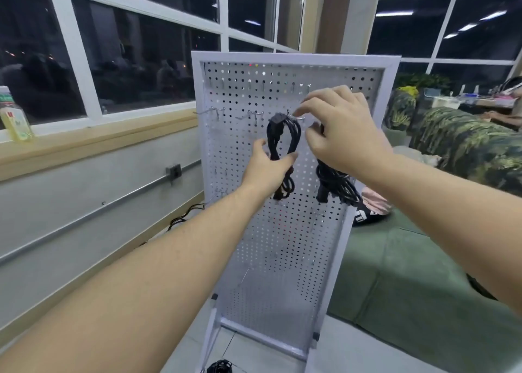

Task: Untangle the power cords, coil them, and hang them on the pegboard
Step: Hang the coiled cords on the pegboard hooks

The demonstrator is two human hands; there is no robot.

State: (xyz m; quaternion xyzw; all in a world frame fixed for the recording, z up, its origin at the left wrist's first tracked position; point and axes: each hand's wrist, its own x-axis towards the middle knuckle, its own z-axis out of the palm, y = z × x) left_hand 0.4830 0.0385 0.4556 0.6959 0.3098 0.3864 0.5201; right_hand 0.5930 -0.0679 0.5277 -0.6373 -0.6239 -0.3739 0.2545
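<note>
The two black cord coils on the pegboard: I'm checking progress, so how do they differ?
The left coil is gripped at its middle by the left hand; the right coil hangs lower, partly hidden behind the right hand. The left coil looks neater, the right bunchier. Both are black and in front of the white pegboard.

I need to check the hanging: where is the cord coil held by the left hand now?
In the head view, the cord coil is against the pegboard centre, gripped by the left hand, left of the second coil.
</note>
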